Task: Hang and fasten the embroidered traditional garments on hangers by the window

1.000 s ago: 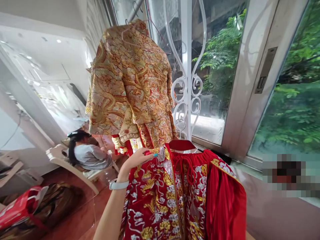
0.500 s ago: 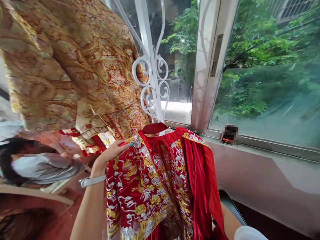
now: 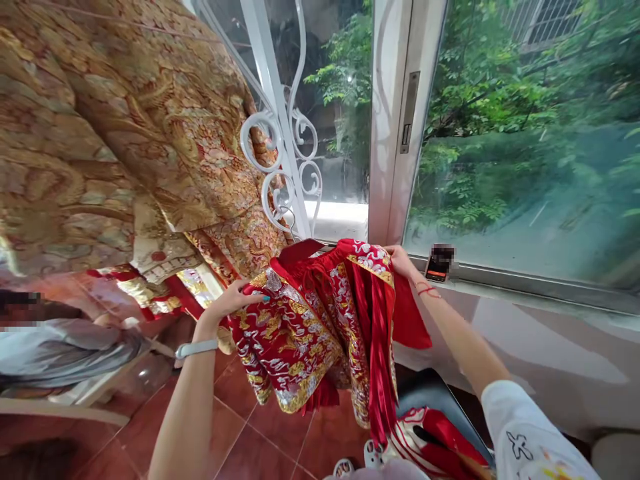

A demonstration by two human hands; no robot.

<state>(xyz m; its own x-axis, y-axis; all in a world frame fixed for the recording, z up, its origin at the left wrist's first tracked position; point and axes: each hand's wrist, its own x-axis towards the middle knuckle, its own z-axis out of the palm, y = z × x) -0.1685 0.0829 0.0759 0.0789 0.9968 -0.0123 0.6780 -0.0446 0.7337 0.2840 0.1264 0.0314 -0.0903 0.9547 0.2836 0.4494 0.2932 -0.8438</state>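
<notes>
A red embroidered garment (image 3: 310, 327) with gold and silver patterns hangs on a red hanger (image 3: 300, 249) hooked on the white scrolled window grille (image 3: 280, 173). My left hand (image 3: 233, 301) pinches the garment's left shoulder edge. At the right shoulder, my right hand (image 3: 400, 261) grips the red and gold trim. Between the two hands the cloth is held spread out and lifted.
A large gold brocade garment (image 3: 125, 133) hangs at the upper left. A person in grey (image 3: 60, 347) sits on a chair at the left. A small device (image 3: 439, 263) lies on the window sill. Red cloth (image 3: 440, 440) rests on a dark seat below.
My right hand has come up and taken the garment's right shoulder. The garment has been lifted and spread, so its lower hem now shows. The view has shifted slightly right.
</notes>
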